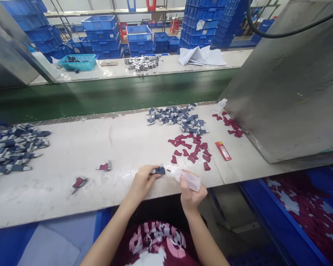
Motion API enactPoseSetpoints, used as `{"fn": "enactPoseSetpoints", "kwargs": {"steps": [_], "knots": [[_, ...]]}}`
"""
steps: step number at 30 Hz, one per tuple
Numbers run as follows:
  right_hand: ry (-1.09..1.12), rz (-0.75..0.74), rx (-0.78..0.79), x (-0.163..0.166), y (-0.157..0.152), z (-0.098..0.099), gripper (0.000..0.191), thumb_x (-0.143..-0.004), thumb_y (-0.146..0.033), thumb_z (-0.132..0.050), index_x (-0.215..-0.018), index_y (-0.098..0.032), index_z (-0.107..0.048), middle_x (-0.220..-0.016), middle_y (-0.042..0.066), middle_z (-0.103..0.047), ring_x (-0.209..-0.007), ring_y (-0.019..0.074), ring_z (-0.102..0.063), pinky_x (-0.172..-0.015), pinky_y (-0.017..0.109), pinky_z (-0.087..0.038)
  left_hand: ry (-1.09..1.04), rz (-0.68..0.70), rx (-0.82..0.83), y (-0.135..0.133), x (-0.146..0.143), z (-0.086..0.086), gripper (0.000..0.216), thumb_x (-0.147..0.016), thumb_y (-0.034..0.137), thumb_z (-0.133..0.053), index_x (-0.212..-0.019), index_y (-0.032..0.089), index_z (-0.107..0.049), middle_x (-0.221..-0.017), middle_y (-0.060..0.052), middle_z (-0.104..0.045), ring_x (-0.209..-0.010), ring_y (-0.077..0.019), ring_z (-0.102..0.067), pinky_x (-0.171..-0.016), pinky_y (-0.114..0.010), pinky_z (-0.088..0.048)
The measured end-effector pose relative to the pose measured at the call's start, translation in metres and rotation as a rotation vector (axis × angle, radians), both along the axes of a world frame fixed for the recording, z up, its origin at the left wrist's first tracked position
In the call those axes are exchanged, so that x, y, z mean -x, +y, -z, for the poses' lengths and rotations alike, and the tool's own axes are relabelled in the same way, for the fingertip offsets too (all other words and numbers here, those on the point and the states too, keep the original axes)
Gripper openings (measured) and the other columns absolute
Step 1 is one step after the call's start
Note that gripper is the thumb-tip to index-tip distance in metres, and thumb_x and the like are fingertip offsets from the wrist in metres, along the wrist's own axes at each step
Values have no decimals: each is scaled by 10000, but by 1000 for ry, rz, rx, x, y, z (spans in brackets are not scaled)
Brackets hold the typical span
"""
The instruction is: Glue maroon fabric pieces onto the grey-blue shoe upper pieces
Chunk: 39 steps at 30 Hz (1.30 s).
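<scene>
My left hand (143, 181) pinches a small dark blue and grey plastic part (160, 170) just above the white bench. In my right hand (192, 195) is a translucent squeeze bottle (191, 180), tipped sideways so that its thin dark nozzle points at the part, with a small gap between them. Beyond my hands lie loose maroon pieces (192, 155) and a heap of blue and grey parts (177, 117). Left of my left hand rest two parts with maroon pieces on them, one nearer (79, 182) and one farther (104, 166).
A large pile of blue and grey parts (13, 147) covers the bench's left end. A red packet (223, 150) lies at right, beside a metal housing (291, 85). Behind runs a green conveyor belt (113, 92). A blue bin of maroon pieces (266, 207) stands lower right.
</scene>
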State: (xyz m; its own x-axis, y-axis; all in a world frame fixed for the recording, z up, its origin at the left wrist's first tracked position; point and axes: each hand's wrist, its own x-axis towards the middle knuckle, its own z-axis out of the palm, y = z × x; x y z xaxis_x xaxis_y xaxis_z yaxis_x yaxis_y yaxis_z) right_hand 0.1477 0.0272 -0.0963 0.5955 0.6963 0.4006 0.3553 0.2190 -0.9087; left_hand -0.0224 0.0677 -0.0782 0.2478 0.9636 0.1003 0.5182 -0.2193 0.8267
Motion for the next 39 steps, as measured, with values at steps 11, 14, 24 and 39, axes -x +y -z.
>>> {"fn": "enactPoseSetpoints", "kwargs": {"steps": [11, 14, 24, 39], "knots": [[-102, -60, 65, 1, 5, 0, 276, -841, -400, -718, -884, -134, -773, -794, 96, -784, -688, 246, -760, -618, 310, -617, 23, 16, -52, 2, 3, 4, 161, -944, 237, -628, -1075, 228, -720, -933, -55, -770, -891, -231, -682, -822, -367, -557], [-114, -67, 56, 0, 6, -2, 266, -843, -397, -716, -874, -139, -774, -781, 90, -783, -667, 242, -757, -598, 305, -615, 28, 14, -51, 2, 3, 3, 161, -947, 249, -628, -1074, 241, -725, -925, -49, -771, -874, -228, -680, -804, -355, -552], [-86, -43, 69, 0, 4, 6, 277, -846, -397, -729, -901, -130, -778, -820, 109, -792, -710, 263, -769, -624, 324, -624, 50, 13, -68, 3, 1, 2, 157, -945, 238, -635, -1075, 229, -722, -905, -43, -771, -856, -219, -678, -781, -337, -551], [-163, 23, 25, -3, 0, 4, 228, -857, -379, -704, -848, -157, -755, -771, 92, -777, -675, 257, -752, -621, 354, -616, 46, -8, -63, 1, 0, 2, 145, -933, 223, -652, -1057, 230, -728, -926, -49, -776, -867, -224, -686, -786, -346, -553]]}}
